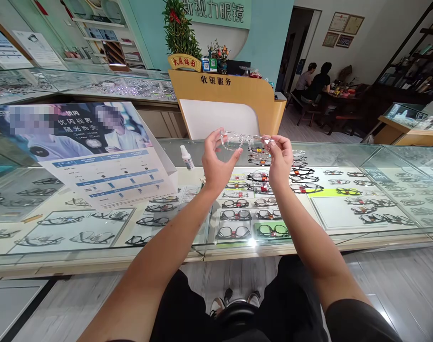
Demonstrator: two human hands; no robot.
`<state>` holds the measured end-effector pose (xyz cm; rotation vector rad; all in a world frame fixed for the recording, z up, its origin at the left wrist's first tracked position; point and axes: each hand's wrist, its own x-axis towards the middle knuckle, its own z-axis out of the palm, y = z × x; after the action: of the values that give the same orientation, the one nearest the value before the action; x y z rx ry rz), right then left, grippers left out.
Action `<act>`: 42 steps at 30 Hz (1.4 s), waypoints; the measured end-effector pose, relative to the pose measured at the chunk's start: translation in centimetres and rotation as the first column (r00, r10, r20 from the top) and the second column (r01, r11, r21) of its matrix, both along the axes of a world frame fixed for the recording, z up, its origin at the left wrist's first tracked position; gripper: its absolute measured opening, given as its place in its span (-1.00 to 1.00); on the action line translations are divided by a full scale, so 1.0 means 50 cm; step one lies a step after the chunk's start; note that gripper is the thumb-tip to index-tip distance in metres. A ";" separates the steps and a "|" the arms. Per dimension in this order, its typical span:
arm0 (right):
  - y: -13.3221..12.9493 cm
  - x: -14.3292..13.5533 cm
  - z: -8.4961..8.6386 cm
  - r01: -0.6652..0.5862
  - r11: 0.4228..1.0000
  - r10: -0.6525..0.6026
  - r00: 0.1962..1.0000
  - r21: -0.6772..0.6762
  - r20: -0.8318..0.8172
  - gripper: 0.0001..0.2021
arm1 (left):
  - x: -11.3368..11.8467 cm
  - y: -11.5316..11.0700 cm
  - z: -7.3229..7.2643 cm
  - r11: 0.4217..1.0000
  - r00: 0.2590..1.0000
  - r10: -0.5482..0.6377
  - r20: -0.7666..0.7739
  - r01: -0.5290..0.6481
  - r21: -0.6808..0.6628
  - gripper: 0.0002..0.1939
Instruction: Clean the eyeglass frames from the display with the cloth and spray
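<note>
A pair of clear-framed eyeglasses (pixel 245 138) is held up above the glass display counter (pixel 188 240), its front roughly level. My left hand (pixel 218 161) pinches the left end of the frame, with the thumb just under the left lens. At the other end, my right hand (pixel 281 159) has its fingers closed on the right side of the frame. Below my hands, several dark-framed glasses (pixel 261 176) lie in stacked rows, partly covered by my right hand and wrist. A small white spray bottle (pixel 187 157) stands left of my left hand.
A large printed cardboard sign (pixel 120 166) stands on the counter at the left. More rows of eyeglasses (pixel 236 214) lie under the glass. Behind the counter is a wooden cashier desk (pixel 223 102) with a plant (pixel 181 31). Two people (pixel 314 83) sit at a far table.
</note>
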<state>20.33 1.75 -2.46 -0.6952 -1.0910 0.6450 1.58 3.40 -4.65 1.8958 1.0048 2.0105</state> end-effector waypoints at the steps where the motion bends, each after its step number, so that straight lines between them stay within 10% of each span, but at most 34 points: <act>1: 0.000 0.000 0.000 0.006 1.000 -0.006 1.000 0.005 0.013 -0.73 | -0.001 0.000 0.001 1.000 1.000 0.008 -0.008 -0.008 -0.001 -0.21; 16: 0.003 0.009 0.005 -0.022 0.999 0.021 0.999 -0.033 -0.045 -0.79 | -0.013 0.006 0.000 0.995 0.993 0.085 -0.079 -0.088 -0.042 -0.22; 28: -0.004 0.046 0.021 -0.006 1.000 -0.007 0.845 0.023 0.535 -0.86 | -0.016 -0.017 0.027 0.994 0.948 0.104 -0.299 -0.089 0.064 -0.19; 42: 0.022 0.041 -0.011 -0.395 0.856 0.480 0.847 -0.333 0.229 -0.78 | -0.005 0.007 0.014 0.947 0.939 -0.312 -0.142 0.296 -0.125 -0.16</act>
<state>22.40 2.87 -2.99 -0.8052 -1.4897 1.1317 1.34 3.73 -3.96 2.0390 0.7728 1.6261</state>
